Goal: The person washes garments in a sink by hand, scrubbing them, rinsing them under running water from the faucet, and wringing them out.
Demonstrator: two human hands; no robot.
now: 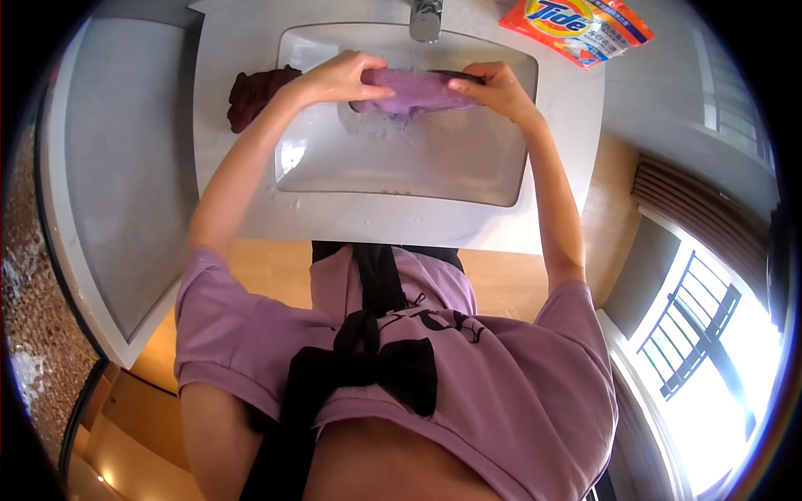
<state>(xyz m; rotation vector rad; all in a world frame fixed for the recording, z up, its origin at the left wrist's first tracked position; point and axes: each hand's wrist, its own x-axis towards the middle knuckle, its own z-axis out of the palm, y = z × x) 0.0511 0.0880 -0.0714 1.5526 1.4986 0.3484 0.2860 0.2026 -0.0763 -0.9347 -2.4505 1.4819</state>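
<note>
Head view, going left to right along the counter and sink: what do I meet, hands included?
Dark cloth → left hand → purple cloth → right hand → Tide packet. Tap and sink overlap others, so I left them out.

We look through one wide, rounded view worn on the person's head, facing forward and steeply down. Black curves close off its corners, and straight lines bend toward its rim. The sink point(418, 171) lies below us in the upper middle, set in a pale desk point(242, 209), with the faucet point(426, 21) cut off by the top edge. The left hand point(342, 77) and right hand point(499, 88) both fall inside the upper part. Much nearer to us, the wearer's shirt point(518, 384) fills the lower middle. At the far right, the view takes in a slanting window point(710, 367).
</note>
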